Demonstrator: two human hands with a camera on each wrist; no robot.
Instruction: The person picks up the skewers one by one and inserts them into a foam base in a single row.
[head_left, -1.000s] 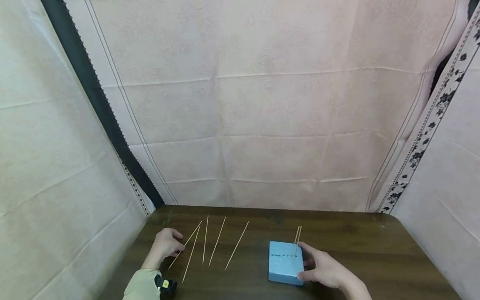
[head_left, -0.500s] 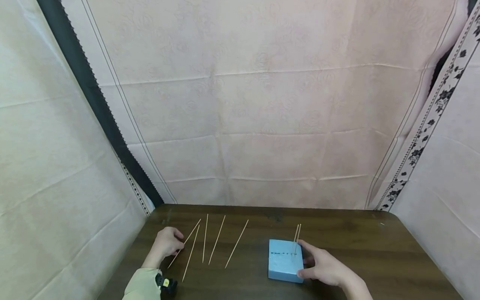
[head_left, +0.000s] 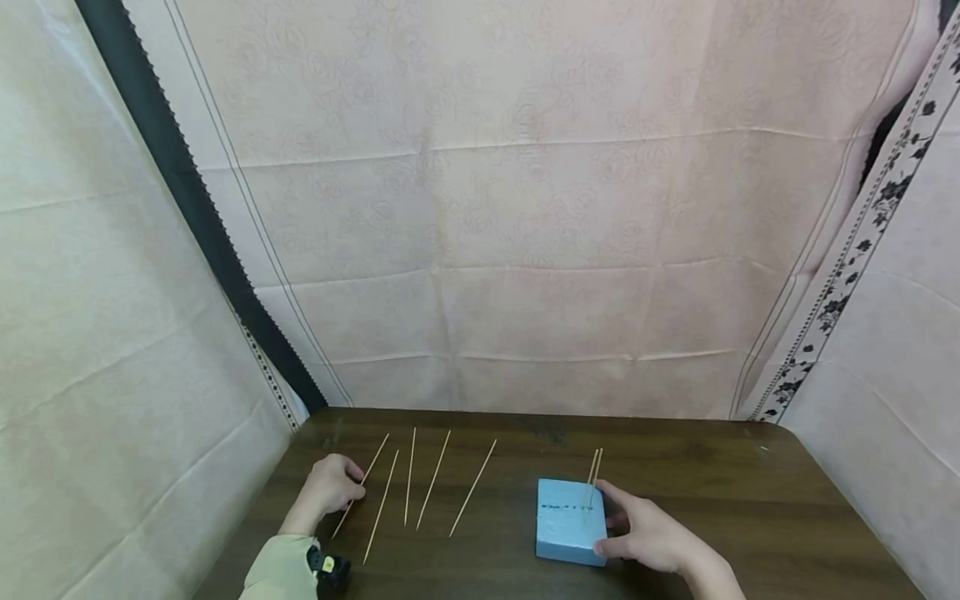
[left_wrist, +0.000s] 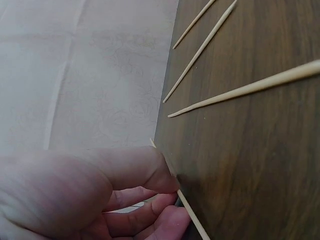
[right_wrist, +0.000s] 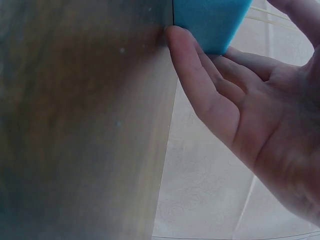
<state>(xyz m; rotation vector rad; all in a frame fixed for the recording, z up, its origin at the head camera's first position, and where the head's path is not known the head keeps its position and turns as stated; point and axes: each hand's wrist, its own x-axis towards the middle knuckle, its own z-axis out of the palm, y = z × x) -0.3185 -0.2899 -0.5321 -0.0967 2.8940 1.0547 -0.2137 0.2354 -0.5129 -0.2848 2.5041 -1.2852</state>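
Note:
In the head view, my left hand (head_left: 330, 487) pinches a thin wooden skewer (head_left: 378, 451) at the left of the table. The left wrist view has the thumb and fingers meeting on that skewer (left_wrist: 192, 215), low over the wood. To its right several more skewers (head_left: 435, 479) lie spread in a loose row. My right hand (head_left: 648, 533) holds a light blue foam block (head_left: 566, 533) by its right side, thumb at the front and a finger at the back corner. Two upright skewers (head_left: 596, 467) stick out of the block's top near its back right corner.
The dark brown wooden table (head_left: 510, 567) ends at a pale patterned cloth (head_left: 525, 250) hanging behind it. More cloth hangs at the left side (head_left: 112, 350) and the right side (head_left: 885, 392). A dark band with a small device (head_left: 330, 571) is on my left wrist.
My left hand has shifted slightly left with its skewer, whose far end has moved away from the neighbouring skewer. The right hand and the block stay in place.

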